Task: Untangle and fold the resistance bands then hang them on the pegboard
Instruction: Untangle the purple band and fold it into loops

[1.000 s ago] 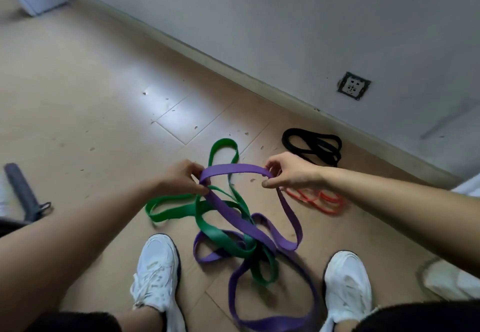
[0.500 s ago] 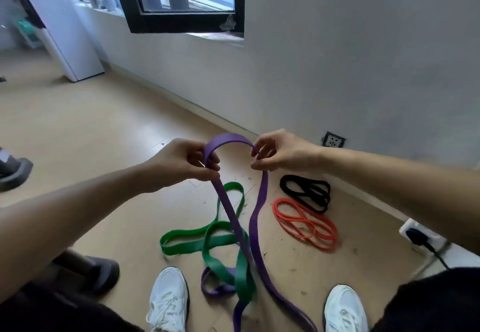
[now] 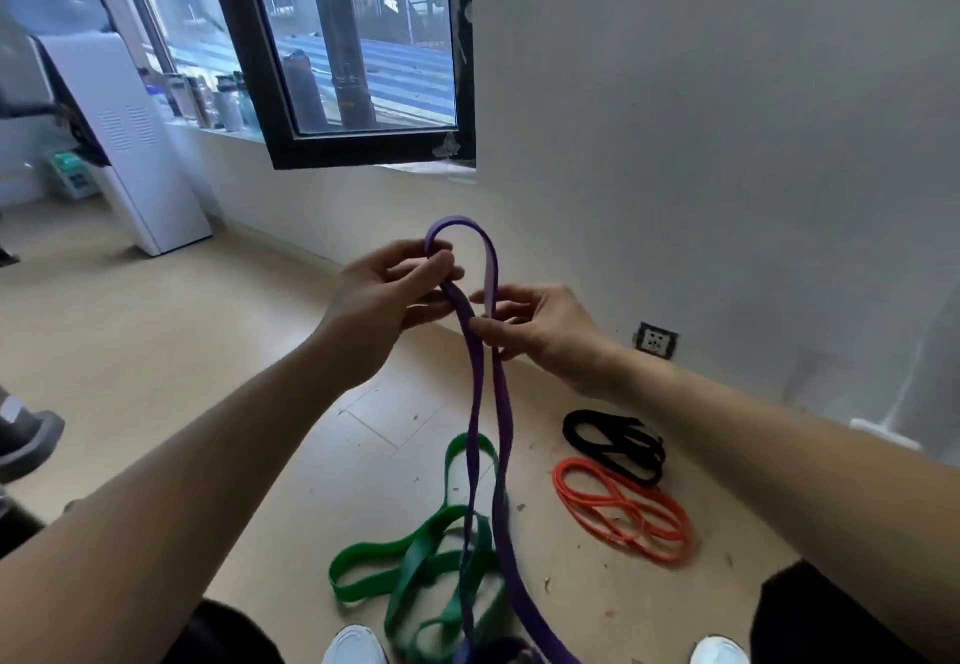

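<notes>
Roughly early in the job. Purple band (image 3: 474, 393) is held up at frame centre, its two strands hanging toward 6 o'clock, where they cross the green band (image 3: 415, 575) lying in loose loops on the floor (image 3: 156, 325); whether the two are free of each other, cannot tell. Left hand (image 3: 384, 294): fingers curled round the band just under its top bend. Right hand (image 3: 540, 325): thumb and forefinger pinch the strands just below, at 4 o'clock of the left. Orange band (image 3: 623, 513) and black band (image 3: 608, 435) lie coiled at 4 o'clock. Nothing hung; no pegboard in view. Bands are flat matte rubber: purple and green ribbon-wide, orange thin, cord-like.
</notes>
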A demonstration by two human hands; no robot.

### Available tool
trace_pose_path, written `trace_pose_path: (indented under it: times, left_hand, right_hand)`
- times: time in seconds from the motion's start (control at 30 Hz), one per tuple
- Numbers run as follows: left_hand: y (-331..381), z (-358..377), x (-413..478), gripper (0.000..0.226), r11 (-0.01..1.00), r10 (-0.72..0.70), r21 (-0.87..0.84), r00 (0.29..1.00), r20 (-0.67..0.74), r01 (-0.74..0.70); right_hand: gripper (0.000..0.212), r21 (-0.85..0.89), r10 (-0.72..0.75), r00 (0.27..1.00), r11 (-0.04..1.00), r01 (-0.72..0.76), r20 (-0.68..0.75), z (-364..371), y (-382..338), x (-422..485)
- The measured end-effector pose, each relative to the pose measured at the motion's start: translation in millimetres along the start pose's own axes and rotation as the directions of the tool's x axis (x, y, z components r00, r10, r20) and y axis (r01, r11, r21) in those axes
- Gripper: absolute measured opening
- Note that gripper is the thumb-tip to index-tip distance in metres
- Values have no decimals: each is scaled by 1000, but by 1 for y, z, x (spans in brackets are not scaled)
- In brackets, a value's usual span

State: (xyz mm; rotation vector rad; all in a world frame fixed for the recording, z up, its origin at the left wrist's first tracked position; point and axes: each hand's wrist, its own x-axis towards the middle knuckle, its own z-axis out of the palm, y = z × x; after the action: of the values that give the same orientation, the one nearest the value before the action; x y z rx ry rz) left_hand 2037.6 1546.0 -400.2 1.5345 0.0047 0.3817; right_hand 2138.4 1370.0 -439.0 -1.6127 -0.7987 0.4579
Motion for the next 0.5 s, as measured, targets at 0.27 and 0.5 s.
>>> trace_pose_path:
  times: [0.27,0.5]
  left_hand:
    - [-7,6,15,42,997,-67,-51,997,-26,66]
    - [-11,16,19,39,985,-137,-100,989,45,141]
  right_hand:
    - [37,0,-4,1000,1000,4,16,-5,7,0]
    - [32,-131,-16,1000,991,16,-3,-14,13,5]
